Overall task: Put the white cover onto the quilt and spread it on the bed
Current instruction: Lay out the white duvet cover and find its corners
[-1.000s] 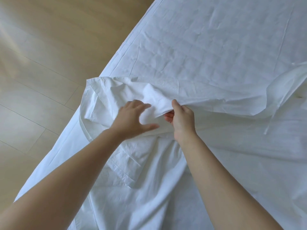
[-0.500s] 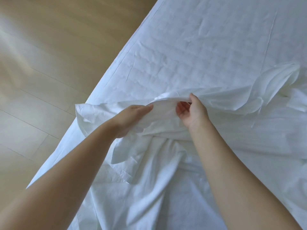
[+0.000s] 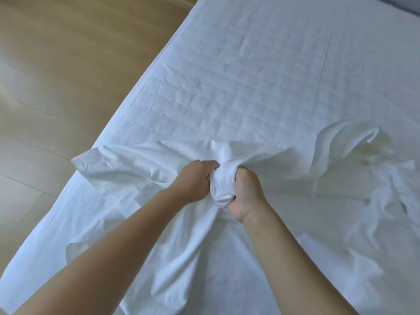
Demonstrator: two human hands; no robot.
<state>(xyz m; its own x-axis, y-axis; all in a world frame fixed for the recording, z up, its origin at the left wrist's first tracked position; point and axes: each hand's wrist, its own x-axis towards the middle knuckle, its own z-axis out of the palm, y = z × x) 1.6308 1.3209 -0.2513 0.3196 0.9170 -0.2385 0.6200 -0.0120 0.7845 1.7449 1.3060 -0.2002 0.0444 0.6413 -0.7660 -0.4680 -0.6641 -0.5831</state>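
The white cover (image 3: 141,164) lies rumpled across the near half of the bed, its far edge gathered into a thick bunch at the centre. My left hand (image 3: 193,180) grips that bunch from the left, fingers curled into the cloth. My right hand (image 3: 245,196) grips the same bunch from the right, fist closed around the gathered fabric. A loose folded corner of the cover (image 3: 354,142) stands up at the right. Beyond the hands a flat white quilted surface (image 3: 250,76) covers the bed; I cannot tell whether it is the quilt or a mattress pad.
The bed's left edge (image 3: 145,71) runs diagonally from top centre to bottom left. Light wooden floor (image 3: 56,76) fills the left side of the view. A dark strip shows at the top right corner (image 3: 404,3).
Both hands went from pinching the cover's raised edge apart to clenching it together in one gathered bunch. The view has shifted further up the bed.
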